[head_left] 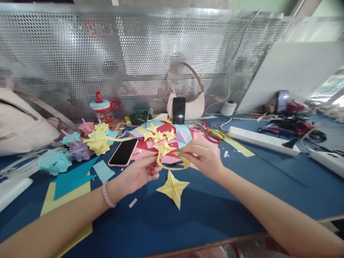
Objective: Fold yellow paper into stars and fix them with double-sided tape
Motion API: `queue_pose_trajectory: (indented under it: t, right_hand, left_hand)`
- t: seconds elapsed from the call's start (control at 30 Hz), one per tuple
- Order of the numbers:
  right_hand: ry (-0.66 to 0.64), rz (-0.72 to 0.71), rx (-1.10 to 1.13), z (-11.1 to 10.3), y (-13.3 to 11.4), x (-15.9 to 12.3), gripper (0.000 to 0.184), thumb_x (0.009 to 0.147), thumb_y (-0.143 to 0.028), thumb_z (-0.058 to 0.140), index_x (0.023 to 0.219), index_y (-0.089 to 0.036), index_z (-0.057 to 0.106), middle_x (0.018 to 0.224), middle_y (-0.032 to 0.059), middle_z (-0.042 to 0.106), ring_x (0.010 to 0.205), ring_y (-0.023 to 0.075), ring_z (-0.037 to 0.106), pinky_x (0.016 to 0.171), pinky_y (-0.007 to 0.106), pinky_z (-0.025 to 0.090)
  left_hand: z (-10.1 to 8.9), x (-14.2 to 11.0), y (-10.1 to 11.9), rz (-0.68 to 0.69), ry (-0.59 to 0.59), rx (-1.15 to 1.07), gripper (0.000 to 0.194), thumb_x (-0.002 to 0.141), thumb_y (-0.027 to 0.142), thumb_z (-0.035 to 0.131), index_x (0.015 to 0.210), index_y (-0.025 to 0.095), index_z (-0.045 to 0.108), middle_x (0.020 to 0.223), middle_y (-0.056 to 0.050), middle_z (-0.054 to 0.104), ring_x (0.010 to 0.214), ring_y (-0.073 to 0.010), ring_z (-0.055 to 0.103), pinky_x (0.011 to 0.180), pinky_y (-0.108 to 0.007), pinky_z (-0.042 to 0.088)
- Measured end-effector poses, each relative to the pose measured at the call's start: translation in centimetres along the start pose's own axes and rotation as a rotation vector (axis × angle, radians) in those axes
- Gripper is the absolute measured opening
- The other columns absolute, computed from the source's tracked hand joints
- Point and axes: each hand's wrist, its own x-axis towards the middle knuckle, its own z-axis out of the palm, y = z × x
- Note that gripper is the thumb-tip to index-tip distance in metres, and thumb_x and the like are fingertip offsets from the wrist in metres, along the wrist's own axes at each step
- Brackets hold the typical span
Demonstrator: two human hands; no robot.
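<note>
A curled yellow strip (172,167) hangs in a loop between my two hands; whether it is paper or tape I cannot tell. My left hand (141,170) pinches its left end, red nails showing. On the right, my right hand (202,156) has its fingers closed on the other end. Just below, a folded yellow paper star (173,188) with four points lies on the blue table. Behind the strip sits a smaller yellow paper star (164,147), with several more yellow stars (158,136) farther back on red and pink paper sheets (142,145).
A phone (123,152) lies left of my hands, near paper flowers (98,141) and teal paper (73,179). Scissors (213,135) and a power strip (263,140) are to the right. At the back, another phone (178,110) leans on a handbag (195,107) before a perforated metal screen (147,53).
</note>
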Motion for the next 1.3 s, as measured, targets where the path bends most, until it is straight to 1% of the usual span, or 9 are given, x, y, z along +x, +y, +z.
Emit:
queue_pose_trajectory:
  t: [0.13,0.27,0.4,0.53,0.67,0.77,1.0,1.2,1.3]
  right_hand:
    - [-0.148,-0.155,-0.072,-0.2,0.4,0.2,0.020,0.088,-0.018,0.047,0.081,-0.015,0.065,0.076,0.0056,0.066,0.070,0.0147,0.058,0.064,0.028,0.046]
    - [-0.241,-0.201,-0.105,0.2,-0.4,0.1,0.023,0.090,-0.018,0.043,0.080,-0.014,0.064,0.076,0.0066,0.065,0.071,0.0154,0.057,0.066,0.028,0.045]
    - [-0.290,-0.208,-0.102,0.3,-1.1,0.0,0.023,0.091,-0.022,0.040,0.096,-0.013,0.061,0.075,0.0068,0.064,0.071,0.0147,0.057,0.068,0.028,0.044]
    - [-0.359,-0.261,-0.093,0.2,-1.2,0.1,0.023,0.091,-0.016,0.038,0.095,-0.014,0.061,0.075,0.0053,0.065,0.072,0.0141,0.057,0.068,0.028,0.042]
    - [-0.340,-0.304,-0.112,0.2,-1.0,0.0,0.024,0.090,-0.015,0.039,0.085,-0.014,0.062,0.074,0.0049,0.066,0.073,0.0150,0.058,0.069,0.028,0.042]
    - [-0.310,-0.255,-0.128,0.2,-0.5,-0.1,0.022,0.090,-0.018,0.043,0.086,-0.014,0.063,0.074,0.0055,0.066,0.071,0.0155,0.058,0.066,0.028,0.043]
    - [-0.156,0.144,-0.075,0.7,0.2,-0.3,0.016,0.081,-0.011,0.051,0.080,-0.014,0.067,0.070,0.0044,0.066,0.063,0.0128,0.059,0.058,0.023,0.045]
    - [-0.281,-0.068,-0.003,1.0,-1.0,-0.4,0.023,0.087,-0.017,0.045,0.090,-0.014,0.067,0.084,0.0079,0.068,0.077,0.0170,0.061,0.068,0.030,0.048]
    - [-0.333,-0.085,0.031,0.9,-1.2,-0.4,0.026,0.089,-0.016,0.041,0.097,-0.015,0.065,0.090,0.0090,0.067,0.084,0.0174,0.060,0.073,0.032,0.048]
  left_hand:
    - [-0.2,0.3,-0.4,-0.053,0.044,0.038,0.020,0.076,0.025,0.061,0.067,0.014,0.048,0.064,0.004,0.039,0.051,-0.0042,0.033,0.047,-0.017,0.029]
    - [-0.1,0.4,-1.2,-0.175,0.113,0.180,0.025,0.069,0.027,0.067,0.065,0.014,0.046,0.060,0.004,0.041,0.050,-0.0042,0.034,0.046,-0.017,0.026]
    - [0.0,0.4,-1.5,-0.239,0.060,0.255,0.026,0.065,0.032,0.068,0.068,0.014,0.051,0.057,0.004,0.041,0.048,-0.0046,0.033,0.044,-0.018,0.023]
    - [0.1,0.3,-1.3,-0.244,0.052,0.367,0.026,0.064,0.034,0.067,0.064,0.014,0.050,0.055,0.004,0.040,0.047,-0.0050,0.033,0.044,-0.019,0.020]
    - [0.3,0.1,-1.0,-0.174,0.060,0.474,0.024,0.069,0.033,0.062,0.061,0.015,0.047,0.056,0.004,0.039,0.049,-0.0057,0.032,0.045,-0.020,0.022]
    - [0.3,0.0,-0.8,-0.095,0.049,0.514,0.024,0.071,0.031,0.059,0.060,0.015,0.045,0.059,0.004,0.038,0.051,-0.0063,0.032,0.046,-0.020,0.023]
    - [0.7,0.0,-0.4,-0.104,0.096,0.554,0.022,0.070,0.026,0.058,0.057,0.016,0.043,0.059,0.004,0.039,0.051,-0.0063,0.032,0.047,-0.020,0.027]
    - [0.4,0.0,-0.7,-0.106,0.105,0.454,0.018,0.067,0.027,0.061,0.061,0.015,0.049,0.061,0.004,0.040,0.052,-0.0058,0.033,0.047,-0.019,0.028]
    - [0.2,0.1,-0.8,-0.113,0.110,0.371,0.019,0.066,0.028,0.063,0.063,0.016,0.049,0.062,0.004,0.041,0.052,-0.0062,0.034,0.047,-0.019,0.028]
